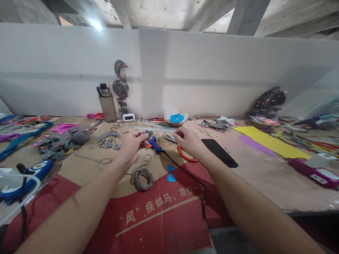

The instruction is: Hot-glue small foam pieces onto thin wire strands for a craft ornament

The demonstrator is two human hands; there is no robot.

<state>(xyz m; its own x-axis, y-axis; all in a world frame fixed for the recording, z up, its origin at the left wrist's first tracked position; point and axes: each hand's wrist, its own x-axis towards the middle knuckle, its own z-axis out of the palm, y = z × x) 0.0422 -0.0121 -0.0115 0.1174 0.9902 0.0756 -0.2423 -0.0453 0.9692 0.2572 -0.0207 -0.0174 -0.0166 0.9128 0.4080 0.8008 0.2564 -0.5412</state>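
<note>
My left hand [132,146] is closed in a pinch on a small grey felt piece [149,133]. Just right of it lies a blue glue gun [156,145] with an orange tip, its black cord running toward the table's front edge. My right hand [187,140] has its fingertips pressed together; what they hold, if anything, is too small to make out. Below that hand are scissors with orange handles [185,155], partly hidden by it. A coil of grey cord [142,177] rests on the cardboard [159,222], with blue heart-shaped pieces [171,177] to its right.
A black phone [219,152] lies right of my right hand, with yellow sheet [270,141] beyond. A bottle [108,106], a small white clock [128,117] and a bowl [176,123] stand at the back. Pinned grey pieces [63,141] are heaped at left.
</note>
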